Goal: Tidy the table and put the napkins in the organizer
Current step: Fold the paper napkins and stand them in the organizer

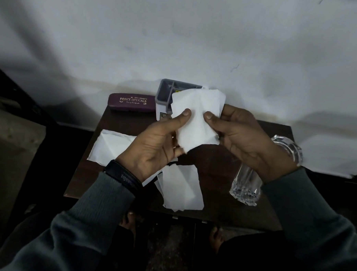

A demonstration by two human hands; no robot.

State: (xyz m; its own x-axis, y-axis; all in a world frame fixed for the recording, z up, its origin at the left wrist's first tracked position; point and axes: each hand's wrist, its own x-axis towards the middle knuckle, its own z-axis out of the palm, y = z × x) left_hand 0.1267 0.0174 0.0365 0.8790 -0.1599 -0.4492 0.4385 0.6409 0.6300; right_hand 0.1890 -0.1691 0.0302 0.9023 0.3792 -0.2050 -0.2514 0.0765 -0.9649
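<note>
Both hands are raised above the small dark brown wooden table (217, 163) and share one white, soft, creased paper napkin (196, 119), which hangs in the air at the centre of the view. The left hand (154, 142) pinches the napkin's left edge between thumb and fingers, the thumb pressed flat on the front of the sheet; the right hand (245, 138) grips the right edge the same way, thumb on the front, fingers curled behind. The napkin's upper part covers the near side of the grey-and-white plastic compartmented organizer (165, 95), which stands at twelve o'clock on the table, against the pale wall (177, 43). Just beside the organizer, toward eleven o'clock, lies a maroon hard spectacle case with gold lettering (132, 104). At nine o'clock a second white napkin, unfolded and creased (109, 146), lies flat at the table's left edge, partly under the left hand. At six o'clock a loose heap of further white napkins (181, 188) lies overlapping near the front edge. At four o'clock a clear faceted glass tumbler (247, 185) stands behind the right wrist. The left wrist carries a black band (122, 178), and both forearms wear grey-green knitted sleeves (92, 217).
</note>
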